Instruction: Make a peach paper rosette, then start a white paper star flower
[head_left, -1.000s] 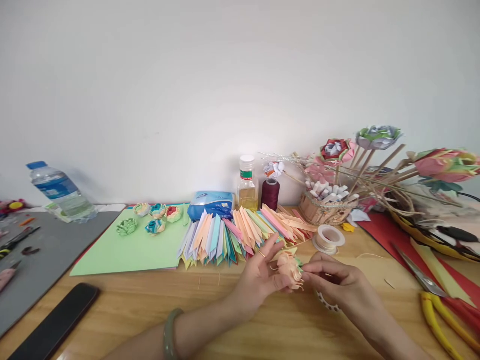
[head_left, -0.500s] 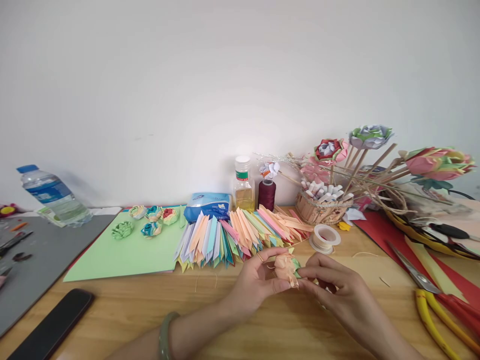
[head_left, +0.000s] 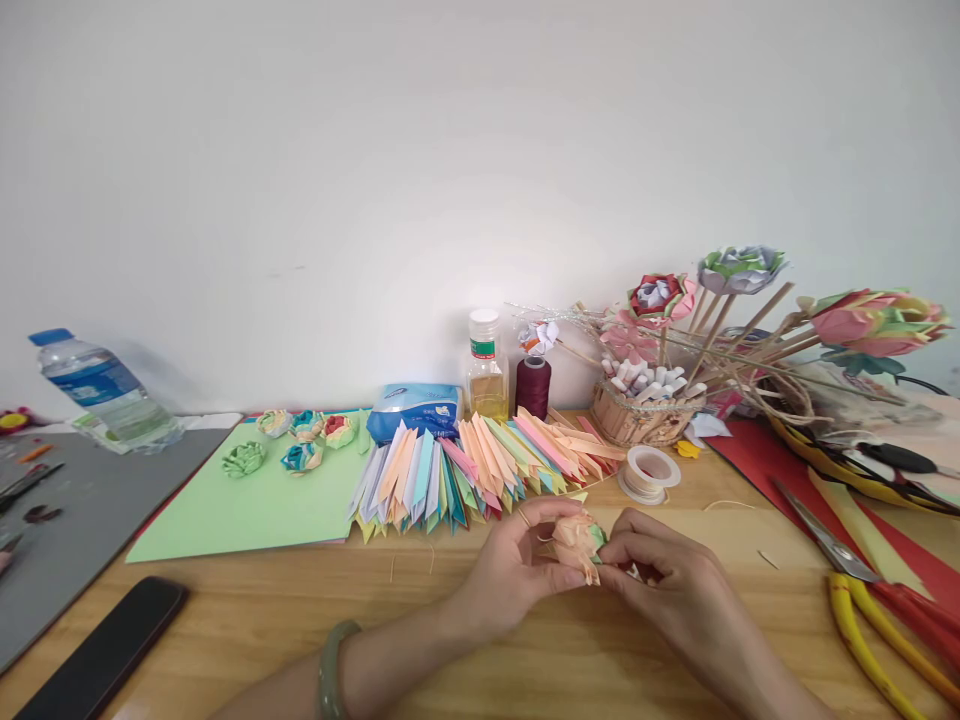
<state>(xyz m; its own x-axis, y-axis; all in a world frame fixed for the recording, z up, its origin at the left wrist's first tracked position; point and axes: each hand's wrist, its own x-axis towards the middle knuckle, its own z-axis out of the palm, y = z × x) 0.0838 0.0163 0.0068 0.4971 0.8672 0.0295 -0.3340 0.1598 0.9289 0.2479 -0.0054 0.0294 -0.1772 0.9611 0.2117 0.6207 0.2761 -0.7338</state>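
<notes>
A small peach and green paper flower (head_left: 576, 547) is held between both hands above the wooden table. My left hand (head_left: 517, 560) grips its left side, with the thumb below and the fingers curled over the top. On the other side, my right hand (head_left: 660, 565) pinches the green edge with thumb and fingertips. Just beyond the hands lies a fan of folded paper pieces (head_left: 427, 490) in many colours. A spool of pale thread (head_left: 646, 474) stands behind my right hand. Part of the flower is hidden by the fingers.
Several finished paper rosettes (head_left: 302, 458) rest on green paper (head_left: 247, 520). Behind are a blue tissue pack (head_left: 415, 410), a glass bottle (head_left: 488, 370) and dark red thread (head_left: 533, 389). Large scissors (head_left: 847, 560) lie at right, a black phone (head_left: 120, 640) at left front.
The paper flower has turned slightly in my fingers and shifted a little to the right, showing less green. Both hands keep their hold on it.
</notes>
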